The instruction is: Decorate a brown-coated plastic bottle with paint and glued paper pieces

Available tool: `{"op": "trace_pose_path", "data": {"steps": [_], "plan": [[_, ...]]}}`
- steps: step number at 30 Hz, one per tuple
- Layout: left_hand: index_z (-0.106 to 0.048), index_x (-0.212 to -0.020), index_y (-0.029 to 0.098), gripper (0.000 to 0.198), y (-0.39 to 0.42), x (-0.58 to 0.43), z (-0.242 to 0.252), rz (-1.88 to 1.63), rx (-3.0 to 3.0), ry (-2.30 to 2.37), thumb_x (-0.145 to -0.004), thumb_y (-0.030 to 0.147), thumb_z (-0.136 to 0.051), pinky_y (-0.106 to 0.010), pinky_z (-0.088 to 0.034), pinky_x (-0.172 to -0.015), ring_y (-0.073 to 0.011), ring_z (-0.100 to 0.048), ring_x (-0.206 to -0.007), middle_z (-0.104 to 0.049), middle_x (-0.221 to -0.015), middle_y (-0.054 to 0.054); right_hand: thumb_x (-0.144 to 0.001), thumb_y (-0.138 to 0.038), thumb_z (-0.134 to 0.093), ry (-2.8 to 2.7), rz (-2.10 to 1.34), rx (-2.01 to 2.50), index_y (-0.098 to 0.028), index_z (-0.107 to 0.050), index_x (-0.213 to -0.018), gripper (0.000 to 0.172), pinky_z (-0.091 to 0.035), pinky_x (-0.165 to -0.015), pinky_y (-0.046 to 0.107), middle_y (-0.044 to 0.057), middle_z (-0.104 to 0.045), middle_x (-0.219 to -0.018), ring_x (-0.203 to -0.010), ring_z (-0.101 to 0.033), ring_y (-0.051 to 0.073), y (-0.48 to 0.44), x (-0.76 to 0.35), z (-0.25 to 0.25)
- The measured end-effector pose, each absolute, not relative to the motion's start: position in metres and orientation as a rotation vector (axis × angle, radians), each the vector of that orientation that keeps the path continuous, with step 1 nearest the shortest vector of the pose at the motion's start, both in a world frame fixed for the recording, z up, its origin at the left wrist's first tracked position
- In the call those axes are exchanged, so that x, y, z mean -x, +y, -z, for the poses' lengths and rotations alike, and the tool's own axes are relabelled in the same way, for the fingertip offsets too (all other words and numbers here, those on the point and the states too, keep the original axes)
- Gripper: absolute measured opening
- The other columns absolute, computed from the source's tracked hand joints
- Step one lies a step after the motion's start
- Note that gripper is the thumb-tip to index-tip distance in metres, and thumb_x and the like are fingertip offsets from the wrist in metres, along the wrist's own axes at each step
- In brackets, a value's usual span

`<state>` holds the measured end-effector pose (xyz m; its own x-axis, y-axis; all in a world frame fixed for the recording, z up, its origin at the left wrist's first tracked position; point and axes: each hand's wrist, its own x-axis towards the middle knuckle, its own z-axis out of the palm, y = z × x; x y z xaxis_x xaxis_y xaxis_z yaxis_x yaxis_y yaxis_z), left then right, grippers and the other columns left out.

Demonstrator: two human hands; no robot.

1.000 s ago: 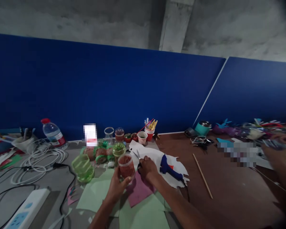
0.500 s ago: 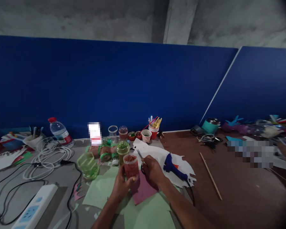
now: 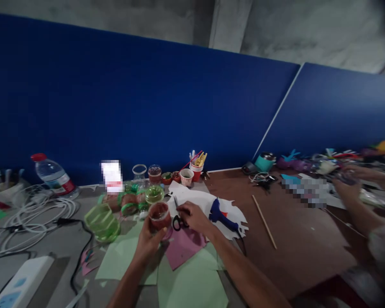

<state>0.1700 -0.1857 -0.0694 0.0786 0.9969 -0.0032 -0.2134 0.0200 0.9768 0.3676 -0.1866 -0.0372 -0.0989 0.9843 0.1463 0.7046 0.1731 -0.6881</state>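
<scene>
A clear plastic cup with a reddish-pink coating [image 3: 159,215] is gripped in my left hand [image 3: 150,239], its open rim facing up toward me. Just right of it, the fingers of my right hand [image 3: 194,219] are closed at the black handles of a pair of scissors [image 3: 177,223], whose blades point away toward the white paper. Below both hands lie a pink sheet [image 3: 186,250] and light green sheets [image 3: 192,284]. A green-coated cup [image 3: 154,194] stands just beyond the held cup.
A blue glue gun [image 3: 224,217] rests on white paper [image 3: 240,211]. A wooden stick [image 3: 265,222] lies to the right. At left are a green plastic container [image 3: 102,224], coiled white cable [image 3: 35,222], a power strip [image 3: 28,280] and a water bottle [image 3: 56,177]. Another person's arm [image 3: 356,205] reaches in at right.
The view has swung right and tilted. The cup's open top now faces me more. The scissors' handle loops show more clearly beside my right fingers. More of the other person's arms has come into view.
</scene>
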Motion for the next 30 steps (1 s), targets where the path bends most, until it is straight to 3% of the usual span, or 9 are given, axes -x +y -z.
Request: {"op": "trace_pose_path", "data": {"steps": [4, 10, 15, 20, 26, 30], "plan": [[-0.059, -0.112, 0.020, 0.064, -0.180, -0.168, 0.069, -1.228, -1.114, 1.003, -0.054, 0.028, -0.083, -0.038, -0.049, -0.091, -0.0280, -0.064, -0.103, -0.069, -0.111, -0.010, -0.087, -0.019, -0.049, -1.906, -0.446, 1.856, -0.016, -0.066, -0.109, 0.027, -0.044, -0.085, 0.026, 0.009, -0.067, -0.105, -0.092, -0.063, 0.018, -0.182, -0.383, 0.025], [-0.057, -0.111, 0.020, 0.059, -0.179, -0.165, 0.068, -1.226, -1.137, 1.039, -0.058, 0.031, -0.082, -0.039, -0.046, -0.095, -0.0260, -0.064, -0.103, -0.069, -0.110, -0.009, -0.078, -0.025, -0.058, -2.074, -0.458, 1.971, -0.013, -0.064, -0.108, 0.033, -0.045, -0.076, 0.034, 0.016, -0.064, -0.105, -0.093, -0.063, 0.027, -0.189, -0.359, 0.037], [-0.056, -0.111, 0.022, 0.058, -0.182, -0.165, 0.065, -1.215, -1.194, 1.059, -0.060, 0.033, -0.082, -0.040, -0.046, -0.095, -0.0267, -0.064, -0.104, -0.069, -0.111, -0.009, -0.082, -0.027, -0.055, -2.203, -0.305, 1.982, -0.012, -0.061, -0.108, 0.030, -0.045, -0.077, 0.035, 0.017, -0.062, -0.108, -0.097, -0.061, 0.028, -0.195, -0.335, 0.049], [-0.055, -0.112, 0.021, 0.060, -0.183, -0.166, 0.062, -1.211, -1.208, 1.065, -0.060, 0.033, -0.082, -0.041, -0.047, -0.094, -0.0283, -0.064, -0.105, -0.069, -0.111, -0.010, -0.084, -0.034, -0.054, -2.173, -0.186, 2.047, -0.010, -0.057, -0.112, 0.037, -0.045, -0.069, 0.035, 0.018, -0.065, -0.100, -0.087, -0.064, 0.029, -0.200, -0.334, 0.051], [-0.057, -0.111, 0.022, 0.057, -0.183, -0.165, 0.063, -1.217, -1.174, 1.068, -0.061, 0.034, -0.081, -0.040, -0.046, -0.095, -0.0274, -0.062, -0.108, -0.068, -0.112, -0.009, -0.086, -0.023, -0.049, -2.152, -0.232, 2.113, -0.010, -0.056, -0.110, 0.029, -0.044, -0.066, 0.034, 0.017, -0.069, -0.092, -0.084, -0.067, 0.030, -0.203, -0.349, 0.049], [-0.059, -0.108, 0.024, 0.054, -0.184, -0.165, 0.060, -1.223, -1.175, 1.055, -0.061, 0.033, -0.081, -0.040, -0.046, -0.095, -0.0267, -0.063, -0.106, -0.069, -0.113, -0.007, -0.080, -0.023, -0.056, -1.969, -0.381, 2.138, -0.014, -0.057, -0.099, 0.021, -0.043, -0.067, 0.032, 0.015, -0.069, -0.092, -0.086, -0.066, 0.028, -0.198, -0.362, 0.043]]}}
